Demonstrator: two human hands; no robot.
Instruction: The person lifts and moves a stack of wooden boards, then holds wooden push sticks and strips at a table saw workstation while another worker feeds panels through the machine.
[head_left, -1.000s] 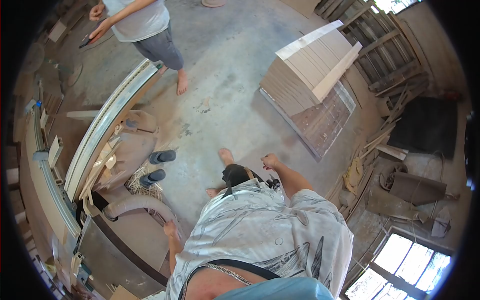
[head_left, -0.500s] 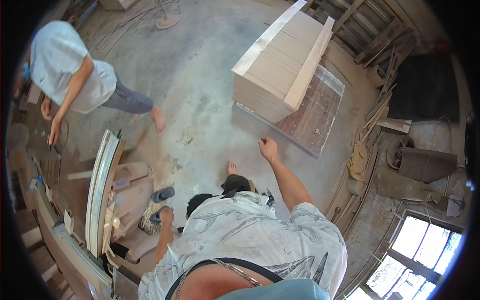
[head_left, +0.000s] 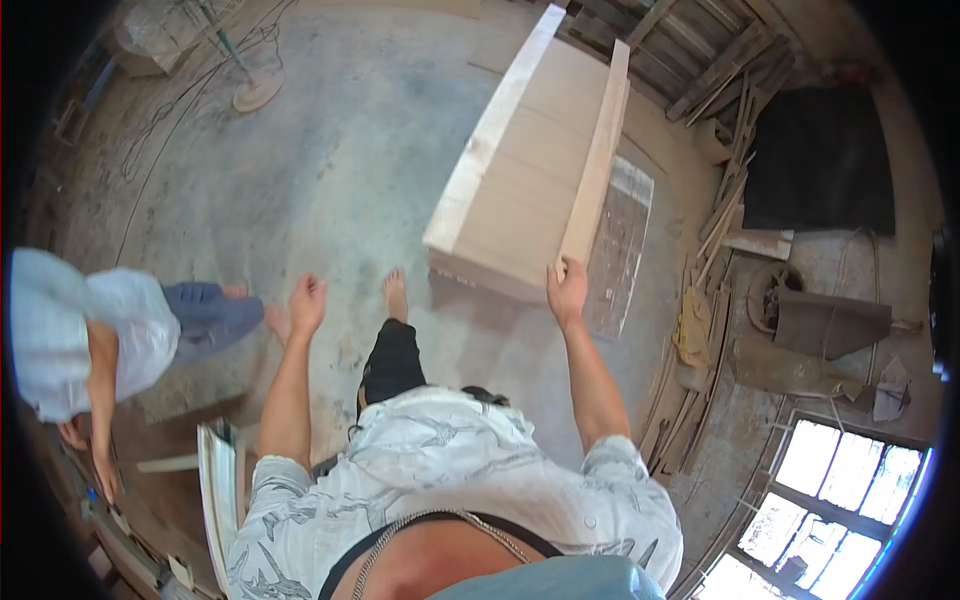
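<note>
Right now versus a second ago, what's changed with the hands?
The right hand has moved forward to the near end of the right wood strip; grip unclear. The left hand has swung forward into mid-air, nothing visible in its fingers. Unchanged: that strip and the left wood strip lie atop the board stack.

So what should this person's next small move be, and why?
Probably to settle the right hand around the near end of the right wooden strip. Its fingers appear at that end, though a firm hold can't be confirmed, and the strip lies along the board stack; the left hand is well apart from it.
</note>
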